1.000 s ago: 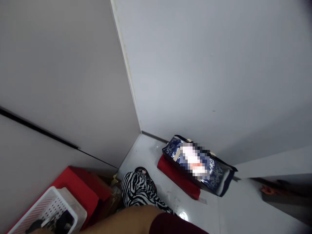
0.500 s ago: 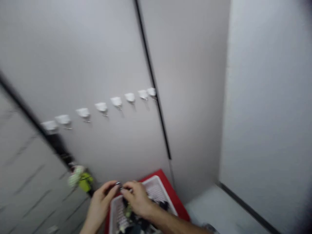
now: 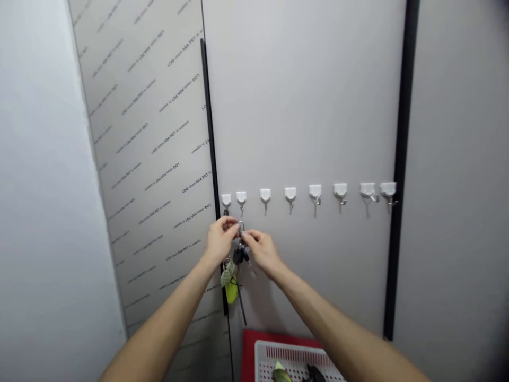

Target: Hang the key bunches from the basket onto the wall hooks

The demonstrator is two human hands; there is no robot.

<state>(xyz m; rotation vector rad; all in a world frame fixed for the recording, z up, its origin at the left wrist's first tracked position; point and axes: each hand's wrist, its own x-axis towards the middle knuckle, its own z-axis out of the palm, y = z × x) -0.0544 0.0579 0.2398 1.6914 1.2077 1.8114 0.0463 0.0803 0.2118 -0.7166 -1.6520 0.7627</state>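
Observation:
Both hands are raised to a row of wall hooks. My left hand (image 3: 220, 241) pinches a metal ring (image 3: 240, 223) from the left, and my right hand (image 3: 263, 252) pinches it from the right. From the ring dangles a bunch of dark keys (image 3: 239, 255). The ring is just below the second white hook (image 3: 241, 198), apart from it. On the leftmost hook (image 3: 226, 200) hangs another bunch, partly hidden behind my left hand, with a pale green patterned charm (image 3: 227, 275) and a yellow-green tag (image 3: 231, 292) at its lower end.
Several more white hooks (image 3: 315, 191) run along the grey panel (image 3: 302, 106) to the right. Below stands a white perforated basket (image 3: 260, 347) on a red surface (image 3: 249, 355), with dark and green items inside. Black vertical strips (image 3: 404, 90) edge the panel.
My view has swung left and levelled, and now faces the hooks. Both hands have risen from above the basket to the hooks' left end, holding the ring with keys.

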